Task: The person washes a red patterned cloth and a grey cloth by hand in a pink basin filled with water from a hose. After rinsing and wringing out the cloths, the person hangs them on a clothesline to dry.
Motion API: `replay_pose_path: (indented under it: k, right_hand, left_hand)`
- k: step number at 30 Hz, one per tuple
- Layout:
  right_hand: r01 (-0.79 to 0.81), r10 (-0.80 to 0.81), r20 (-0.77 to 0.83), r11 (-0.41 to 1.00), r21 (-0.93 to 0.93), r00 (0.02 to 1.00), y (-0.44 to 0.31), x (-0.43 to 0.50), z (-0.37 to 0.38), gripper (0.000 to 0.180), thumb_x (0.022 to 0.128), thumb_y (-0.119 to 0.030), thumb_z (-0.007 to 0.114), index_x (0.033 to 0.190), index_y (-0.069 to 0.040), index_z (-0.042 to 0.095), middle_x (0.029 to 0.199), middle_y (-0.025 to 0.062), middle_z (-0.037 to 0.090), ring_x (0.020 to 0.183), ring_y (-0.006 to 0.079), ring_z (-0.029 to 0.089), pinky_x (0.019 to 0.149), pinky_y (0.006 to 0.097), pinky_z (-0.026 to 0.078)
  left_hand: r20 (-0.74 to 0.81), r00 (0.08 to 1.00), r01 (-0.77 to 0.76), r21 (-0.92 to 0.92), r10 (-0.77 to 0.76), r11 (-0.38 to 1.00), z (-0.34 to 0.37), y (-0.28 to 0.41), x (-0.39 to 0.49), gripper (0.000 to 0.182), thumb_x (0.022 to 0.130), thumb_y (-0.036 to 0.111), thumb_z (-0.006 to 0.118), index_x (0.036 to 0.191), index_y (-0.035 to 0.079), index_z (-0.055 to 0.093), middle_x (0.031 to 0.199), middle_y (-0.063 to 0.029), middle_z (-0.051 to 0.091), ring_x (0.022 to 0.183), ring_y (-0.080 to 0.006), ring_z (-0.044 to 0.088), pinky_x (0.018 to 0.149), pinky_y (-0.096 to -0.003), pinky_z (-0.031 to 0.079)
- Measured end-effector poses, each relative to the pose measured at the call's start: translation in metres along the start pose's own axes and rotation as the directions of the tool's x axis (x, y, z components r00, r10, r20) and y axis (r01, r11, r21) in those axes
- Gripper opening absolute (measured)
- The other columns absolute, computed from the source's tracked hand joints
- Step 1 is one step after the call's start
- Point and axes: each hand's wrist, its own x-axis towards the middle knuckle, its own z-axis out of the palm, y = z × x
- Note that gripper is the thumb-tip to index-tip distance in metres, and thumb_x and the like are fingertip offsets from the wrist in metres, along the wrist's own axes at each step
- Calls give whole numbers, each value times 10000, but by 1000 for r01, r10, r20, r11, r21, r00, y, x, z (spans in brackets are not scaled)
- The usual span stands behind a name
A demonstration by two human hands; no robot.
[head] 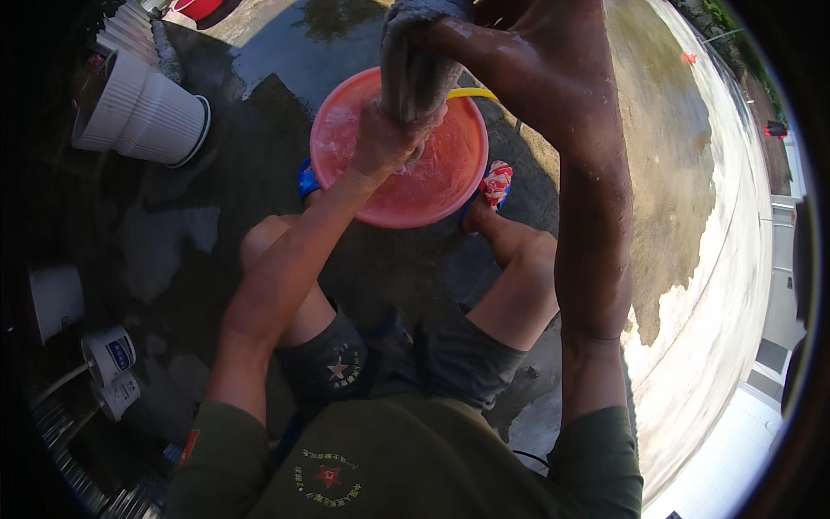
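A wet grey cloth [418, 71] is stretched and bunched between my two hands, above a round pink plastic basin [447, 188] on the wet ground. My left hand [392, 133] grips its lower end, over the middle of the basin. Higher up, near the top edge of the view, my right hand [499, 39] is closed around the upper part; some of its fingers are hidden by the cloth and the hand itself. Water with suds lies in the basin. A yellow hose [472, 93] crosses the basin's far right rim.
My feet in blue slippers flank the basin, with a red and white cloth-like piece [498, 181] at the right foot. A white ribbed planter [146, 110] stands far left, white buckets [109, 355] lower left. A red basin [196, 8] is at the top left.
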Motion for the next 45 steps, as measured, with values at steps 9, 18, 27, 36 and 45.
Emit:
replay_pose_path:
  k: [9, 18, 27, 36, 45]
  right_hand:
    - [-428, 573, 1, 611, 666, 820, 202, -82, -35, 364, 893, -71, 798, 1193, 47, 630, 1152, 157, 727, 1016, 212, 721, 835, 335, 620]
    - [-621, 612, 346, 316, 717, 711, 242, -71, 52, 590, 1085, -504, 511, 1301, 33, 623, 1270, 163, 676, 1208, 275, 629, 1024, 435, 506]
    - [-549, 317, 571, -165, 819, 757, 197, -80, 106, 799, 1006, -679, 488, 1496, -49, 473, 1444, 126, 597, 1288, 285, 601, 1118, 454, 483]
    - [-775, 417, 662, 446, 448, 622, 181, -76, 100, 657, 837, -226, 819, 1388, 2, 544, 1219, 129, 694, 1078, 251, 697, 968, 410, 562]
    - [-456, 579, 177, 765, -455, 796, 174, -88, 131, 726, 786, -354, 836, 1309, 27, 505, 984, 230, 737, 940, 349, 754, 809, 437, 580]
  left_hand:
    - [381, 918, 281, -430, -110, 858, -39, 29, 24, 507, 872, 263, 731, 1244, -70, 641, 882, -156, 738, 575, -181, 666, 474, -278, 484]
    - [85, 969, 197, -833, -232, 517, -41, 31, 34, 546, 930, 444, 732, 1182, -33, 654, 1108, -187, 727, 1070, -298, 700, 1044, -422, 530]
    - [259, 940, 307, -926, -222, 221, -14, 20, 36, 420, 933, 443, 700, 988, 45, 577, 873, -88, 597, 831, -236, 628, 845, -425, 573]
    - [125, 947, 308, -612, -295, 729, -28, -21, 47, 248, 887, 218, 821, 999, 45, 684, 868, -63, 684, 734, -170, 678, 666, -326, 575]
    - [-322, 762, 450, -362, -562, 817, 9, -50, 43, 260, 901, 245, 824, 1037, 55, 709, 929, -58, 706, 766, -165, 697, 661, -341, 576]
